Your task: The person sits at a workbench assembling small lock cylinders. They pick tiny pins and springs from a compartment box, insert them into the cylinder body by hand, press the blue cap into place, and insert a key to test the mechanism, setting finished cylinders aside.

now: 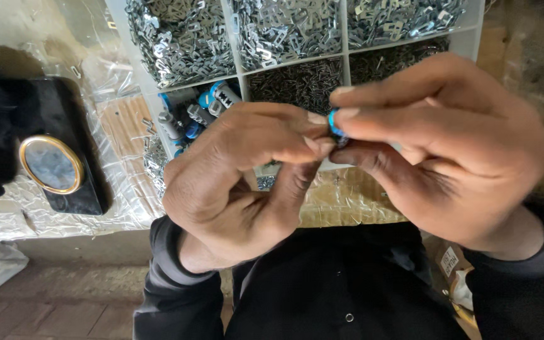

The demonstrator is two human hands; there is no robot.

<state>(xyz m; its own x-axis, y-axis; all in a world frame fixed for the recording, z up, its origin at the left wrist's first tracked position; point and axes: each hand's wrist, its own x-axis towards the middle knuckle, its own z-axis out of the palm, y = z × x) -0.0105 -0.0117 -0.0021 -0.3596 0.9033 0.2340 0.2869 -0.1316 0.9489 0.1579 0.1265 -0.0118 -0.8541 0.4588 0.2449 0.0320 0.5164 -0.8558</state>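
My left hand (240,176) and my right hand (448,145) meet close under the camera, fingertips pinched together on a small blue part (334,123). Only a thin blue edge of that part shows between the fingers; the rest is hidden. Behind the hands lies a white divided tray (473,43). Its upper compartments hold heaps of small silver metal pieces (177,38). One lower compartment holds dark thin pins (297,82), another holds blue and grey parts (199,107).
A black rectangular object with a gold-rimmed oval mirror (50,164) lies left of the tray on crinkled clear plastic sheet (7,214). Dark cloth sits at the far left edge. Brown cardboard (347,201) shows under my hands; my dark sleeves fill the bottom.
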